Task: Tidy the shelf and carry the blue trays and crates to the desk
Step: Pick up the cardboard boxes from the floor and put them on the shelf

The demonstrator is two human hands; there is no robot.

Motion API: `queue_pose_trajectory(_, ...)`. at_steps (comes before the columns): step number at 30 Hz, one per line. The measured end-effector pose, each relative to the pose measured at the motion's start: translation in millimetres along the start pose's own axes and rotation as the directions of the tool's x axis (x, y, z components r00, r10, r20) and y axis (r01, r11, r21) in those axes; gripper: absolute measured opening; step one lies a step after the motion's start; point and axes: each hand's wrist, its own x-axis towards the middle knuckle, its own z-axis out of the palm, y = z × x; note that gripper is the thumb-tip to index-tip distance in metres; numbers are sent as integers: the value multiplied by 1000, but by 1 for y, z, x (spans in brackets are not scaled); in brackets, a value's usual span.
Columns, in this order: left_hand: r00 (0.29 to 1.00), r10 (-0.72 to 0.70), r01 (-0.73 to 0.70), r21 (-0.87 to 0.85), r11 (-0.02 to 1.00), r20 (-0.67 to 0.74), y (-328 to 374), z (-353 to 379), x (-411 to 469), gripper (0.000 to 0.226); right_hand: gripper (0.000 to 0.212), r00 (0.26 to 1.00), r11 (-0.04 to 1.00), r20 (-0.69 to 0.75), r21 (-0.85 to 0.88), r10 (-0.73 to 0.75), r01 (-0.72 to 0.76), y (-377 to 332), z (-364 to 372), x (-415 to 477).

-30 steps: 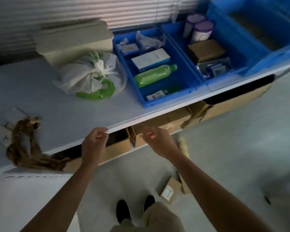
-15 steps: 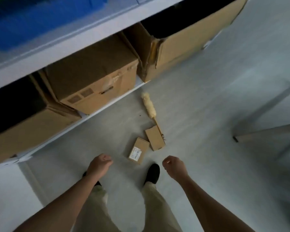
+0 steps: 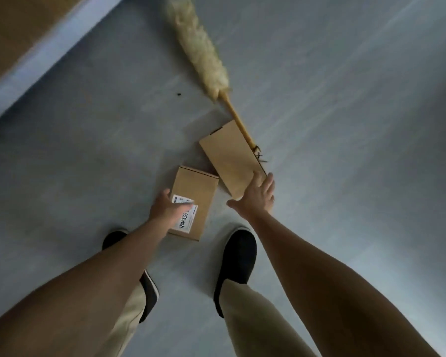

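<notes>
Head view looks straight down at the grey floor (image 3: 345, 150), where your two bare arms stretch toward two small cardboard boxes lying just beside each other at the centre of the frame. Your left hand (image 3: 165, 210) is at the left edge of the labelled box (image 3: 198, 191), with the thumb lying across its white label (image 3: 187, 219). The fingers are blurred and partly hidden, so you cannot tell whether they have closed on it. Your right hand (image 3: 255, 194) is over the near end of the plain box (image 3: 231, 158), fingers straight and close together, thumb spread wide to the left. Whether the palm touches the cardboard cannot be told. The plain box lies tilted, its near-left side close to the upper right corner of the labelled one. A duster (image 3: 198, 47) lies on the floor from top centre down toward the middle, its thin wooden handle (image 3: 238, 119) running along the right edge of the plain box. The shelf (image 3: 36, 52) shows only as a pale edge crossing the upper left of the frame, with a large carton (image 3: 8, 29) behind it in the corner. Your dark shoes stand at lower centre, the right shoe (image 3: 236, 264) just below the boxes.
</notes>
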Motion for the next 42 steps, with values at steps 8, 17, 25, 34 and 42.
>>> queue_pose_trajectory(8,990,-128,110,-246,963,-59,-2,30,20,95,106,931,995,-364,73,-36,68,-6,62,15)
queue_pose_trajectory(17,983,-27,-79,-551,831,-180,20,-62,-110,52,95,958,847,-101,450,-268,284,-24,-47,-118)
queue_pose_trajectory(25,973,216,-194,-812,550,-85,83,-205,-363,40,76,727,479,331,878,-602,-3,-34,-250,-375)
queue_pose_trajectory(34,822,568,-264,-913,311,-45,101,-325,-571,86,75,623,329,323,938,-713,-110,-58,-382,-567)
queue_pose_trajectory(42,830,549,-300,-908,294,-96,115,-357,-683,82,61,779,480,-251,668,-574,569,-112,-425,-689)
